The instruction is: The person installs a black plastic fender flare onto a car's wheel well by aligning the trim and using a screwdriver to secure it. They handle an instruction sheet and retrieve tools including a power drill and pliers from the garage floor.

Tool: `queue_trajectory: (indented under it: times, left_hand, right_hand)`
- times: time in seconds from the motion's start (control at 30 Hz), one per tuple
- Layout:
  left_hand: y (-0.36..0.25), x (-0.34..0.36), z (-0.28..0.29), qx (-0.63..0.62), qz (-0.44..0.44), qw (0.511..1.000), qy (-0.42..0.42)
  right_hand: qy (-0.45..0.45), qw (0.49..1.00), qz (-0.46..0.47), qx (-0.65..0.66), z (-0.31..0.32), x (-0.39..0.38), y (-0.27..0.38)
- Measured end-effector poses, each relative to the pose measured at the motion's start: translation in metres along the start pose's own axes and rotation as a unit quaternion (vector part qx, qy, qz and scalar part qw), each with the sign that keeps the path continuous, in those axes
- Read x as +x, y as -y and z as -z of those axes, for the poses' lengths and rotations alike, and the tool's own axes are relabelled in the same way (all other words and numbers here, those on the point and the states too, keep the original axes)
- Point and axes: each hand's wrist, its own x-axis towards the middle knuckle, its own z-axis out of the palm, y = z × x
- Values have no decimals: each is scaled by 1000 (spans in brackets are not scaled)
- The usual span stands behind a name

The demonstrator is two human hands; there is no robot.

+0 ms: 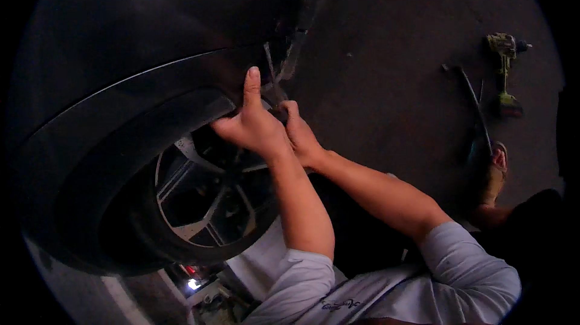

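A dark car body panel (199,29) curves over a wheel (211,204) with silver-and-black spokes. My left hand (258,124) is at the front of the wheel arch edge (208,104). Its thumb points up along the outside of the panel, while its other fingers bend toward the arch and are partly hidden. Just right of it, my right hand (300,134) is closed near the lower corner of the bumper (275,77). The left hand and wrist cover part of the right one, and what its bent fingers hold cannot be made out.
On the dark floor to the right lie a green cordless power tool (504,71) and a long bent bar (474,98). A sandaled foot (496,174) rests near the bar's end. A bright lamp (193,284) shines among clutter below the tire.
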Motion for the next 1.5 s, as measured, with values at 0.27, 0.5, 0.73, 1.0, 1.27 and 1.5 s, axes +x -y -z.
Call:
queue_trajectory:
  times: [0.27, 0.5, 0.73, 1.0, 1.27, 1.5]
  left_hand:
    - [1, 2, 3, 2, -12, 1000, 15]
    - [4, 0, 5, -9, -1, 1000, 4]
    - [3, -3, 13, 33, 2, 999, -10]
    - [6, 11, 19, -83, 51, 994, -43]
    - [14, 12, 12, -173, 23, 984, -35]
    - [12, 14, -5, -209, 38, 973, -93]
  right_hand:
    - [-5, 998, -56, -33, 8, 2, 4]
    - [-4, 972, -130, -194, 113, -20, 75]
    - [109, 884, -148, -429, 237, -14, 108]
    - [48, 764, -247, -595, 225, -102, 4]
    - [-369, 887, 275, -41, 82, 67, 98]
    - [-384, 889, 248, -3, 31, 171, 102]
